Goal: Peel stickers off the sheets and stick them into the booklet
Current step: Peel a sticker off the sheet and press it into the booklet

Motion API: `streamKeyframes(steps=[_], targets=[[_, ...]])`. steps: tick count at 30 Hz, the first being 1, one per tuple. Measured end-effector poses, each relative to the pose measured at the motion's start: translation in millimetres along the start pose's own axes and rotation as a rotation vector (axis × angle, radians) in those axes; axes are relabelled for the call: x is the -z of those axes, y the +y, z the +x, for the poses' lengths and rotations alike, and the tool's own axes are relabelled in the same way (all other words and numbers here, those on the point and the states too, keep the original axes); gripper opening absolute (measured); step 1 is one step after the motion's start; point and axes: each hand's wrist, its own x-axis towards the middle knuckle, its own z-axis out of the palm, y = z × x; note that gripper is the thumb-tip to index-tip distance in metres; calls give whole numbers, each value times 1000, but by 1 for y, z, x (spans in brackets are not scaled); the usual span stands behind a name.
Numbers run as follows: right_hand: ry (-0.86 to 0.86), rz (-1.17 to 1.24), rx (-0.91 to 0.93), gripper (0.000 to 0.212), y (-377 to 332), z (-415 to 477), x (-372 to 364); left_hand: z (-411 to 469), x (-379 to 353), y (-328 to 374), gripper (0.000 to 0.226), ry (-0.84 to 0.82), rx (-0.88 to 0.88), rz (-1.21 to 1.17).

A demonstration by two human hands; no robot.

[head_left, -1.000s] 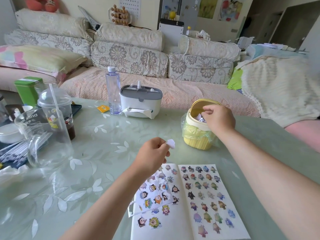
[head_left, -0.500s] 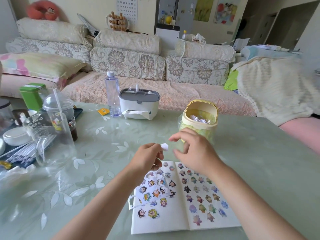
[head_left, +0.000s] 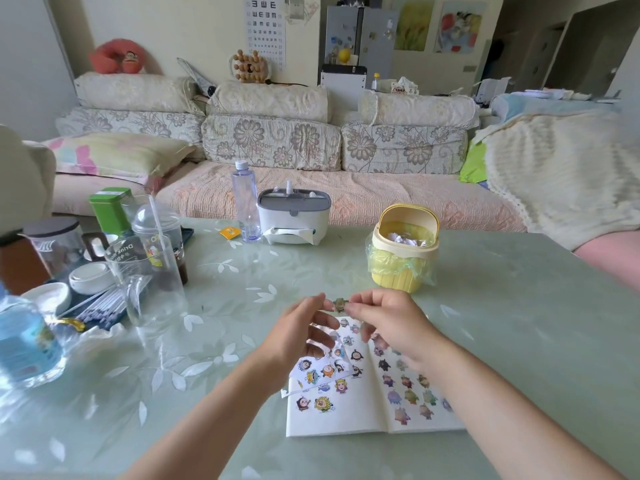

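Note:
The open booklet [head_left: 349, 415] lies on the table in front of me, both pages dotted with several cartoon stickers. A sticker sheet [head_left: 322, 367] hangs from my left hand [head_left: 299, 332] over the booklet's left page, pinned under the lower fingers. A small greenish sticker [head_left: 339, 304] sits between the fingertips of both hands, above the booklet's top edge. My right hand [head_left: 388, 322] pinches its right side; my left thumb and forefinger pinch its left side.
A yellow mini bin [head_left: 403, 252] with a plastic liner and paper scraps stands just beyond my hands. Further back are a white tissue box [head_left: 292, 218] and a clear bottle [head_left: 246, 202]. Cups, a glass jug [head_left: 149, 282] and dishes crowd the left side.
My right hand came back from the yellow bin to meet my left hand. The white scrap at my left fingertips is gone; a greenish sticker is now pinched between both hands.

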Motion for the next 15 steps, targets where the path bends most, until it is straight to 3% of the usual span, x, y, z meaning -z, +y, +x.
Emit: streamKeyframes(steps=[3,7,12,15], targets=[[-145,217,-206,11,-1,-4,4,-11,1,0,15,55,-101,169],[-172,222,-266,12,1,-10,1,-19,3,-2,16,105,-175,347],[-34,-12,-80,14,0,-19,-6,-23,4,-7,16,165,-159,397],[-43,-120,51,8,-1,-22,-7,-24,5,-10,15,142,-150,427]])
